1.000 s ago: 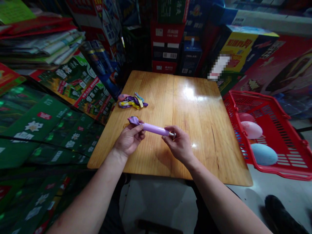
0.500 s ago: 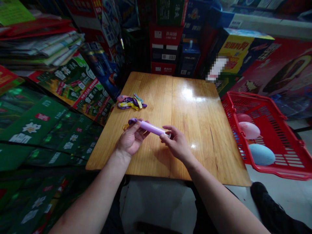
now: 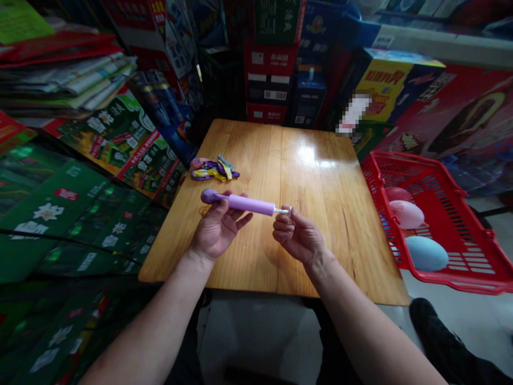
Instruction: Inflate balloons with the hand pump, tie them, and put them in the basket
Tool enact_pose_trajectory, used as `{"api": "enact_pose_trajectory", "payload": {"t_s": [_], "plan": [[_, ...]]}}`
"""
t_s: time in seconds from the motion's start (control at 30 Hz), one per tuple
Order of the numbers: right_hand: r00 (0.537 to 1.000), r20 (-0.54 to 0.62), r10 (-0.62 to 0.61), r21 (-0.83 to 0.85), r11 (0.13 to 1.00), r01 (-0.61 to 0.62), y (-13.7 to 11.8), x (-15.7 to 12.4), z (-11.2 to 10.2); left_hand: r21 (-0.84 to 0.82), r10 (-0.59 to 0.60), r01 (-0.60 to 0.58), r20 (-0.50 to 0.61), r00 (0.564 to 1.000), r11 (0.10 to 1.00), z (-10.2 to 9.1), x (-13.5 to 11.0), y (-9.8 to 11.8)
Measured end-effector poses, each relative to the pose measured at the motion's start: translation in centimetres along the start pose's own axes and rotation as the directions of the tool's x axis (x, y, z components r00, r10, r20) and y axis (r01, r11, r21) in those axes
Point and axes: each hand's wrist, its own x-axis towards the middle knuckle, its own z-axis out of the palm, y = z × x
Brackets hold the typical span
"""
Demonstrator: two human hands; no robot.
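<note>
A purple hand pump [image 3: 251,205] lies level in the air above the wooden table, its white rod partly drawn out. My left hand [image 3: 217,226] is closed around the pump's left end, where a purple balloon [image 3: 210,196] is fitted, its tip slightly rounded. My right hand [image 3: 298,234] grips the white pump handle [image 3: 285,211] at the other end, fingers curled. Beyond the left hand, a small heap of uninflated balloons [image 3: 214,169] in purple, yellow, pink and blue rests on the table. Part of a yellow loop [image 3: 204,210] shows behind the left hand.
The wooden table [image 3: 320,214] is in front of me. On its right stands a red basket [image 3: 473,224] holding inflated balloons, among them a blue one [image 3: 425,253] and a pink one [image 3: 406,214]. Green cartons [image 3: 52,214] are stacked at the left; more boxes [image 3: 270,85] line the back.
My right hand has moved right, drawing the white rod out of the pump, and its fingers have curled. The balloon's end looks rounder than before.
</note>
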Motion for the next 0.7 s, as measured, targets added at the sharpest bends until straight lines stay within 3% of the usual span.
{"api": "enact_pose_trajectory", "payload": {"t_s": [0.07, 0.2, 0.4, 0.47, 0.57, 0.7], "plan": [[0.999, 0.005, 0.052, 0.053, 0.997, -0.052, 0.8, 0.1, -0.2, -0.008, -0.055, 0.055, 0.023, 0.998, 0.998, 0.3, -0.3, -1.1], [0.999, -0.039, 0.033, 0.118, 0.993, -0.028, 0.8, 0.2, -0.3, -0.030, -0.012, 0.012, 0.011, 1.000, 0.999, 0.3, 0.0, -1.8], [0.996, -0.026, -0.080, 0.131, 0.988, 0.083, -2.0, -0.2, 0.0, -0.063, 0.108, -0.114, -0.089, 0.990, 0.992, 0.3, 0.8, 0.2], [0.995, -0.012, -0.103, 0.117, 0.988, 0.104, -2.2, -0.4, 0.0, -0.051, 0.134, -0.137, -0.072, 0.988, 0.989, 0.4, 0.7, 0.5], [1.000, -0.010, -0.015, 0.051, 0.999, 0.016, -1.0, -0.5, -0.2, -0.039, 0.043, -0.044, -0.011, 0.999, 0.998, 0.6, 0.3, -0.4], [0.998, -0.044, 0.053, 0.037, 0.998, -0.051, 0.9, -0.4, -0.1, -0.056, -0.028, 0.026, -0.035, 0.999, 0.998, 0.9, 0.1, -2.0]]}}
